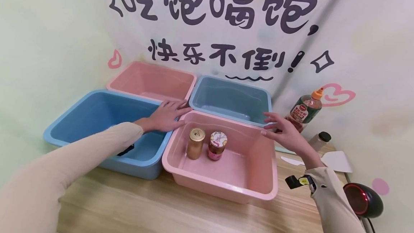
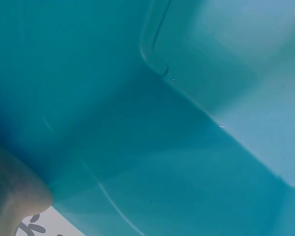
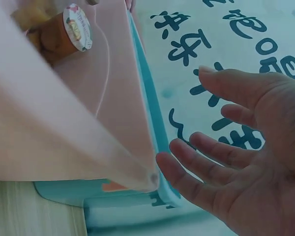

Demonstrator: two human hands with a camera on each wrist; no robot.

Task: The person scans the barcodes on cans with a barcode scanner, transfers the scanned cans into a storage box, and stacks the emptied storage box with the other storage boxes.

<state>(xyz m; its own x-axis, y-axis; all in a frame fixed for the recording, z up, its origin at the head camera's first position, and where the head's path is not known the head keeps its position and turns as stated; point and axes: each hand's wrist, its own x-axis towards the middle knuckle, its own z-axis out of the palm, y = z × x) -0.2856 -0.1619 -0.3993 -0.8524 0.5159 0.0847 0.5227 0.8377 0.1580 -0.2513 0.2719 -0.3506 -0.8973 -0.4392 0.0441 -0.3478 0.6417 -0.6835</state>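
A pink bin (image 1: 207,179) stands at the front right, with a gold can (image 1: 195,146) and a small jar (image 1: 216,147) with a white patterned lid inside it. Over the neighbouring rims of this bin and the blue bin (image 1: 93,98), my left hand (image 1: 166,116) lies with fingers extended, holding nothing. At the pink bin's back right corner is my right hand (image 1: 284,134), fingers spread and nothing in the palm. In the right wrist view the jar (image 3: 78,29) appears beyond the bin's wall. The left wrist view shows mostly blue bin wall (image 2: 137,157).
Behind stand another pink bin (image 1: 152,73) and a smaller blue bin (image 1: 231,82). To the right are a sauce bottle (image 1: 305,109) with an orange tip, a black-capped bottle (image 1: 320,140), a white flat blade (image 1: 337,161) and a black rounded device (image 1: 363,200) glowing red.
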